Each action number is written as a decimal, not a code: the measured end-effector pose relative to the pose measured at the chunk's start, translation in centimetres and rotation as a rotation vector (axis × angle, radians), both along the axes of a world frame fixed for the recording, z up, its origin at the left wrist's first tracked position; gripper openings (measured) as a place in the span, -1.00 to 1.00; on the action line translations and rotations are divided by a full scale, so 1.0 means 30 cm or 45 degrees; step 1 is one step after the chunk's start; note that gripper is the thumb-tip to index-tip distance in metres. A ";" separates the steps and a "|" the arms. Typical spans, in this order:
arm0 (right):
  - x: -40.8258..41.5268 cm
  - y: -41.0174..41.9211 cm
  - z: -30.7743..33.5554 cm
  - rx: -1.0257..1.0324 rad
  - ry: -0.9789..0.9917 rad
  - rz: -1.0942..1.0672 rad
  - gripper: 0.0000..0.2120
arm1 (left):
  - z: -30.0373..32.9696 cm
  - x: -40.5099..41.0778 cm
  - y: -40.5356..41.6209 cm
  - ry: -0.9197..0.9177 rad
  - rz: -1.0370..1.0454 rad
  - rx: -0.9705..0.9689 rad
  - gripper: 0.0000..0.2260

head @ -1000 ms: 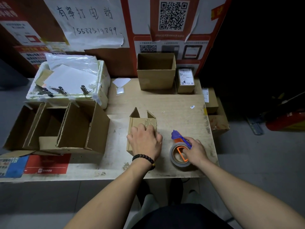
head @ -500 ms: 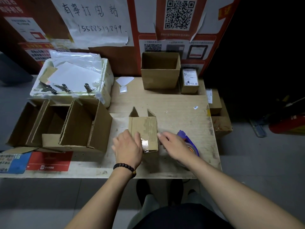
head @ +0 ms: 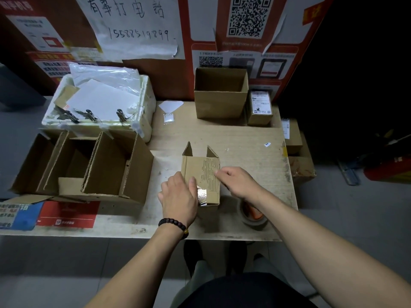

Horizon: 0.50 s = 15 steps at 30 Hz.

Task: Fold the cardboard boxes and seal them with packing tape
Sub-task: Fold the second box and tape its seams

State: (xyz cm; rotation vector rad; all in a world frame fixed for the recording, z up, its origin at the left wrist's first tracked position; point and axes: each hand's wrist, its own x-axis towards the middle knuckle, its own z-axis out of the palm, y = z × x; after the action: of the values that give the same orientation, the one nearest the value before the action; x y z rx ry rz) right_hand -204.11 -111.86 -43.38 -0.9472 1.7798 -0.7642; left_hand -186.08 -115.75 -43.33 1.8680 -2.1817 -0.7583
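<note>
Your left hand [head: 179, 197] rests flat-fingered on the small cardboard box [head: 201, 177] lying on the counter [head: 244, 141], your right hand [head: 239, 182] pinching its far edge; light, easily crushed board, so hold at the creased corners beside each grip.

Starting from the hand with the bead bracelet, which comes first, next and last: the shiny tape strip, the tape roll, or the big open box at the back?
From the left hand:
1. Tape strip, touching its thumb side.
2. Tape roll, right, under the other forearm.
3. Open box, far back by the wall.
</note>
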 end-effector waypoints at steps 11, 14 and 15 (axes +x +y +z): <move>-0.028 -0.062 -0.008 -0.023 -0.196 -0.147 -0.59 | -0.007 0.006 -0.010 -0.011 -0.053 -0.017 -0.72; -0.029 -0.080 -0.016 -0.038 -0.335 -0.233 -0.62 | -0.008 0.005 -0.014 -0.020 -0.064 -0.028 -0.71; -0.032 -0.083 -0.020 -0.037 -0.404 -0.242 -0.64 | -0.008 0.006 -0.015 -0.027 -0.066 -0.033 -0.71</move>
State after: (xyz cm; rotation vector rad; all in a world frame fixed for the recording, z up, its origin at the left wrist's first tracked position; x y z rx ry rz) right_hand -205.07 -114.36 -43.99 -0.6390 1.5950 -1.0036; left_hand -185.91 -116.19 -43.56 1.8224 -2.2496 -0.7195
